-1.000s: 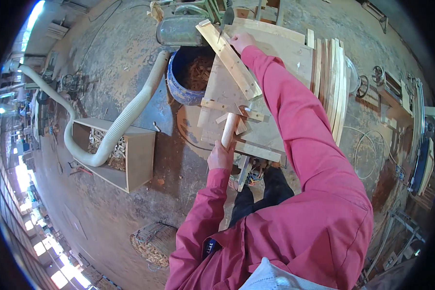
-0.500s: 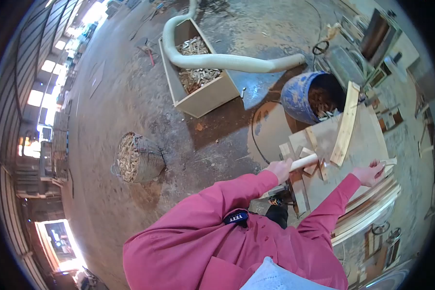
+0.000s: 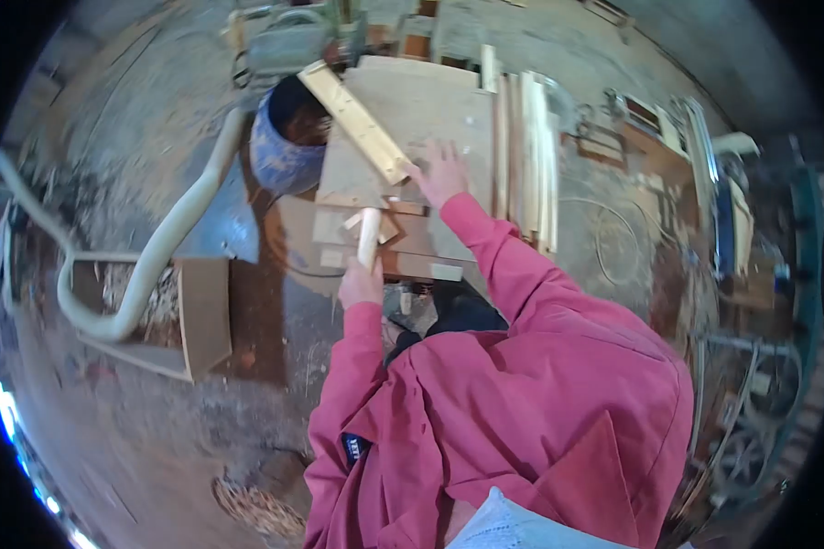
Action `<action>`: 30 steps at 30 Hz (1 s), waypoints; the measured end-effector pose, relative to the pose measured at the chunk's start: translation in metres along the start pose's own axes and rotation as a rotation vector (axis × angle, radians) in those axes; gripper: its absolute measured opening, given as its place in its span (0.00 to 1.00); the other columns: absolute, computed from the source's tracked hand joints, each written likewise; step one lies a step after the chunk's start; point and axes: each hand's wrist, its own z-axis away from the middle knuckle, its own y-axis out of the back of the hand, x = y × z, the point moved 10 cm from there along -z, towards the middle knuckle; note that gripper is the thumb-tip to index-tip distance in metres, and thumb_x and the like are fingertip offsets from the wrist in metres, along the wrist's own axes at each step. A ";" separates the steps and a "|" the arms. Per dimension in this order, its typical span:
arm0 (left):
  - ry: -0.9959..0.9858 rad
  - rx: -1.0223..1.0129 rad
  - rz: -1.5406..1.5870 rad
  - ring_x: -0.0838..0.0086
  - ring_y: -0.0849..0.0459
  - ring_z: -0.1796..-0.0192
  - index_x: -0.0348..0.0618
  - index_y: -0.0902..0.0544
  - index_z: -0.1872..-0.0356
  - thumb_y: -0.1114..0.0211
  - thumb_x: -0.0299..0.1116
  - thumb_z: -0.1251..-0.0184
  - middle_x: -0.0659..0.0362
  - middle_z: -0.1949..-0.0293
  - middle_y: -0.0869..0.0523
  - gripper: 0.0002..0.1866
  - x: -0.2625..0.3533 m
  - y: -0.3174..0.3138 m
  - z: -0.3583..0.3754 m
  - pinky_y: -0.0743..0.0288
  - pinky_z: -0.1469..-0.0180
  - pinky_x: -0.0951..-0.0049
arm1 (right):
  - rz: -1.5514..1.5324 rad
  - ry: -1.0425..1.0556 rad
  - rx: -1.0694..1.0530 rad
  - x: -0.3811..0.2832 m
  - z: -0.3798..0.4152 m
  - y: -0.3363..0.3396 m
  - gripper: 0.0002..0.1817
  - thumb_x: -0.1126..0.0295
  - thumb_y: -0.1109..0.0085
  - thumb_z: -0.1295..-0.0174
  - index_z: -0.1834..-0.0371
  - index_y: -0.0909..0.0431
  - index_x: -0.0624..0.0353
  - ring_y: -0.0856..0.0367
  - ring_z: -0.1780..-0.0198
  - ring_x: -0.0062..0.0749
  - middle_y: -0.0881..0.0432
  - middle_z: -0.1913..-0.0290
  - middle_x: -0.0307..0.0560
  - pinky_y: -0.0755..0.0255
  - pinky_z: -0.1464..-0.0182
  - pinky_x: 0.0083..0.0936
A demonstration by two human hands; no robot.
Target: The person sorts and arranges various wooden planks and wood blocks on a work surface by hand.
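Note:
My left hand (image 3: 362, 284) is closed around a pale, round wooden stick (image 3: 368, 238) at the near edge of the work table (image 3: 449, 110). The stick's far end lies over small wood offcuts (image 3: 389, 229). Further out, my right hand (image 3: 444, 174) is spread with fingers apart, low over the tabletop. Its thumb is right at the near end of a flat wooden slat (image 3: 355, 122), which lies slantwise across the table's left side.
Long wood strips (image 3: 526, 165) lie along the table's right side. A blue drum (image 3: 279, 169) stands to its left. Beyond that, a pale hose (image 3: 160, 252) runs over a wooden box (image 3: 206, 316) of scraps. Wood pieces fill a basket (image 3: 256, 508) at the bottom left.
My view has swung toward the right. My right hand has left the strips at the table's edge, opened, and come to the slat's end. My left hand still grips the stick.

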 end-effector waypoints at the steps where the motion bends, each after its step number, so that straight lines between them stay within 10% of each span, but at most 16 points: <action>1: -0.036 -0.015 0.004 0.40 0.10 0.59 0.40 0.22 0.58 0.33 0.56 0.28 0.39 0.64 0.11 0.25 0.000 -0.004 0.001 0.17 0.56 0.43 | 0.174 -0.040 0.037 0.045 0.010 0.016 0.41 0.41 0.37 0.32 0.25 0.30 0.61 0.41 0.20 0.62 0.37 0.22 0.72 0.46 0.20 0.51; 8: -0.059 0.048 -0.008 0.38 0.11 0.60 0.40 0.24 0.58 0.32 0.60 0.31 0.39 0.65 0.11 0.29 -0.006 0.001 0.004 0.18 0.57 0.42 | 0.665 -0.106 -0.089 0.114 0.048 0.035 0.42 0.40 0.42 0.30 0.25 0.32 0.64 0.50 0.16 0.62 0.41 0.20 0.73 0.57 0.17 0.57; 12: -0.067 0.038 -0.023 0.39 0.11 0.60 0.39 0.23 0.58 0.33 0.61 0.30 0.39 0.65 0.11 0.29 -0.002 0.001 0.003 0.18 0.57 0.42 | 0.490 -0.043 -0.013 0.099 0.052 0.027 0.34 0.51 0.40 0.28 0.26 0.30 0.61 0.46 0.17 0.62 0.37 0.22 0.68 0.55 0.18 0.58; 17: 0.009 0.020 -0.008 0.39 0.11 0.58 0.39 0.22 0.57 0.33 0.61 0.30 0.38 0.64 0.11 0.29 -0.009 0.000 0.000 0.18 0.55 0.42 | 0.060 0.014 0.044 0.088 0.032 0.006 0.27 0.67 0.37 0.31 0.29 0.28 0.58 0.23 0.34 0.59 0.27 0.29 0.60 0.24 0.36 0.42; 30: 0.015 -0.010 -0.007 0.40 0.10 0.62 0.40 0.24 0.59 0.33 0.59 0.30 0.41 0.67 0.11 0.28 -0.004 0.002 -0.003 0.18 0.58 0.42 | -0.201 0.075 0.010 0.019 -0.048 -0.072 0.18 0.63 0.35 0.33 0.42 0.16 0.59 0.18 0.48 0.57 0.16 0.51 0.59 0.24 0.43 0.47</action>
